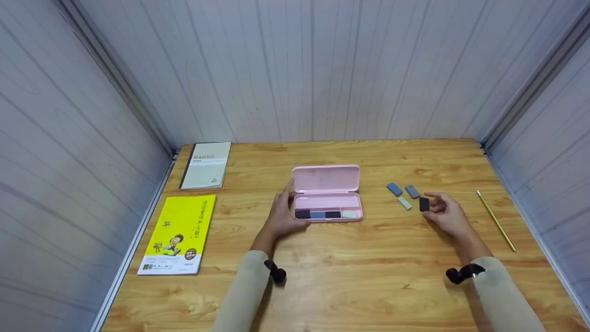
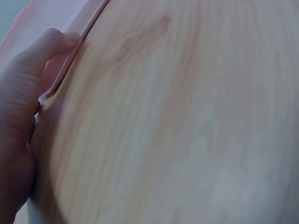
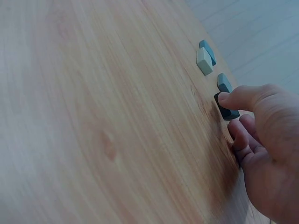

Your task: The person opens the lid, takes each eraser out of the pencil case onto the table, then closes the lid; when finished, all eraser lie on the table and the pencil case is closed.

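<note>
While the right hand [image 1: 445, 212] pinches the black eraser [image 1: 424, 204] between thumb and fingertips just off the worktop [image 1: 350, 276], the hold looks shallow: in the right wrist view only the thumb tip [image 3: 229, 98] and a curled finger touch the small block, so I'd judge it could twist or pop out and skid away. It sits just beside the grey eraser [image 1: 412, 191], the pale green eraser [image 1: 404, 203] and the blue eraser [image 1: 394, 188], so a clumsy lift might knock one of them off its spot. The left hand [image 1: 282, 214] has its grip on the left end of the open pink case [image 1: 327, 193], thumb curled against the rim; if that loosens, the light case could slide or its raised lid tip down. Four erasers already fill much of the tray's front, leaving a tight gap.
</note>
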The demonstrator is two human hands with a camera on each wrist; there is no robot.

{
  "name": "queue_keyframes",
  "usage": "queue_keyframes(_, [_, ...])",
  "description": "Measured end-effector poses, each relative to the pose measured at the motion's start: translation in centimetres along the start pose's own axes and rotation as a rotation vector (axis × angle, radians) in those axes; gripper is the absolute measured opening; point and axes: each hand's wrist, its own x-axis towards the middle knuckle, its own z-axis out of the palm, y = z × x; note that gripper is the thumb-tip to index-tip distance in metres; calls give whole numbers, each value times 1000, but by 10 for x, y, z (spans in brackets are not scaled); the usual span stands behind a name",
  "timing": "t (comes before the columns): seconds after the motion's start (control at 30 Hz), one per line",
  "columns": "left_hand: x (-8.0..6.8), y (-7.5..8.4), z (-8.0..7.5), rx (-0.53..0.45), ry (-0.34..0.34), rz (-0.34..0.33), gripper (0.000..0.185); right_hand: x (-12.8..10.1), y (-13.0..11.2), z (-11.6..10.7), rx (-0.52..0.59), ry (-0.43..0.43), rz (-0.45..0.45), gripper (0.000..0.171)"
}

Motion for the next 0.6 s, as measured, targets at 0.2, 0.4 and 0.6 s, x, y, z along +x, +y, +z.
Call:
queue_keyframes(0.2, [0, -2, 2, -9, 6, 14, 146, -1, 1, 0, 26, 2, 2, 59])
queue_keyframes(0.4, [0, -1, 2, -14, -4, 2, 146, -3, -5, -3, 52, -8, 22, 58])
queue_keyframes(0.6, [0, -2, 1, -11, 0, 9, 145, -1, -18, 1, 58, -15, -21, 57])
